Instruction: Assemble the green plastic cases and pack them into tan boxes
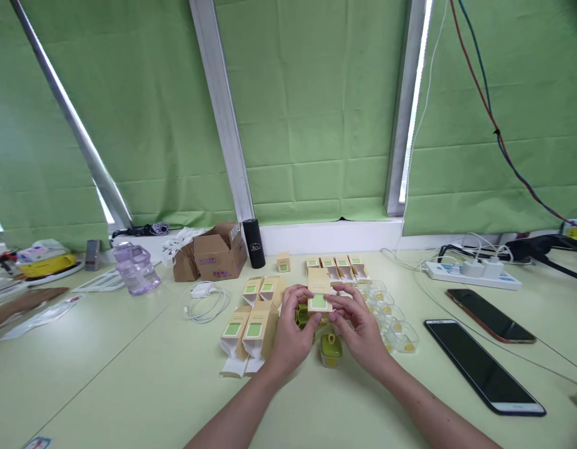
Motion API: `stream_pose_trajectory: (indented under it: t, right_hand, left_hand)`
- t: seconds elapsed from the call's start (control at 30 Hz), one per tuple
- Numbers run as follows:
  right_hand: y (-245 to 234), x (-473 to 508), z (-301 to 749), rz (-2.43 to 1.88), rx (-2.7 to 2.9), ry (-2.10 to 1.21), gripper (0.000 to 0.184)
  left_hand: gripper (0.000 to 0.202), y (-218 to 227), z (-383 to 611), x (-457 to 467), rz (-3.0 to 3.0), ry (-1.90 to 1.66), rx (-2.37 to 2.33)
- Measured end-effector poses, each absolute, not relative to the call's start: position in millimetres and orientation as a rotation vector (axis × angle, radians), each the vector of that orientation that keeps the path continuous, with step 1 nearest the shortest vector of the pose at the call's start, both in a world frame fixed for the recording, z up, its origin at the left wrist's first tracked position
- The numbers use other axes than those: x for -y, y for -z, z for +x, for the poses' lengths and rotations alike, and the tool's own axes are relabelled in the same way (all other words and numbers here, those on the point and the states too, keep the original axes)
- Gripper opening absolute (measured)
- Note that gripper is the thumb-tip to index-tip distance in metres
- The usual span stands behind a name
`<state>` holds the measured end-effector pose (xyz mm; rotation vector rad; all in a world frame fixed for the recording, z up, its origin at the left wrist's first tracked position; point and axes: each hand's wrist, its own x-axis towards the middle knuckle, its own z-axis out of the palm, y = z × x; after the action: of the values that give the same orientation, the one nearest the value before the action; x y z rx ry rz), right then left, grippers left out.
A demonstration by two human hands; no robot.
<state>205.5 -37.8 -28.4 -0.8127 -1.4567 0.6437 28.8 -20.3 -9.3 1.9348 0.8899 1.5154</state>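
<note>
Both hands hold one small tan box with a green label (319, 293) above the pale green table (129, 374). My left hand (291, 330) grips its left side, fingers curled. My right hand (358, 327) pinches its right side. Under the hands lie green items, one in a clear case (331, 350). Several more tan boxes lie to the left (251, 324) with flaps open. Another row of them stands behind (339, 267). Several clear cups with yellow bits (395, 321) sit to the right of the hands.
A cardboard carton (216, 252), a black cylinder (253, 243), a clear purple jug (135, 268) and a white cable (204, 302) are at the back left. Two phones (482, 365) (491, 315) and a power strip (473, 274) lie at the right. Green blinds hang behind.
</note>
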Motion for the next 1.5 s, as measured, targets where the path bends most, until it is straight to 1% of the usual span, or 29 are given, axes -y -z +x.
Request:
stream_pose_trajectory:
  t: [0.1, 0.23, 0.3, 0.63, 0.83, 0.93, 1.1, 1.13, 1.23, 1.3, 1.5]
  right_hand:
    - [27, 40, 206, -0.833, 1.473, -0.666, 0.031]
    - [24, 44, 206, -0.895, 1.523, -0.643, 0.034]
    - [25, 45, 205, -0.915, 1.568, -0.613, 0.034]
    - [25, 48, 205, -0.831, 1.694, -0.394, 0.037]
    - [21, 49, 207, -0.752, 1.738, -0.41, 0.042]
    - [17, 48, 213, -0.8, 1.765, -0.369, 0.037]
    - [1, 52, 226, -0.99, 2.097, -0.084, 0.012]
    - [-2, 54, 228, -1.034, 2.168, -0.063, 0.012]
    - [-6, 57, 228, -1.098, 2.303, -0.062, 0.028]
    - [-5, 58, 226, -1.12, 2.354, -0.068, 0.033]
    - [-3, 55, 227, -1.179, 2.368, -0.093, 0.032]
  left_hand:
    - [0.029, 7, 28, 23, 1.966, -1.512, -0.906]
    - [0.041, 2, 26, 28, 2.035, -1.511, -0.986]
    - [0.045, -1, 25, 30, 2.066, -1.504, -1.036]
    - [0.045, -1, 25, 25, 1.98, -1.542, -1.094]
    - [0.04, -4, 23, 19, 1.929, -1.472, -1.192]
    - [0.04, 2, 19, 13, 1.898, -1.472, -1.208]
    - [0.038, 7, 12, 5, 1.738, -1.502, -1.074]
    - [0.04, 6, 11, 4, 1.701, -1.513, -1.041]
    - [0.046, 1, 8, 3, 1.647, -1.528, -0.996]
    - [0.048, -3, 6, 2, 1.638, -1.521, -0.977]
    - [0.051, -7, 1, 0, 1.715, -1.447, -0.907]
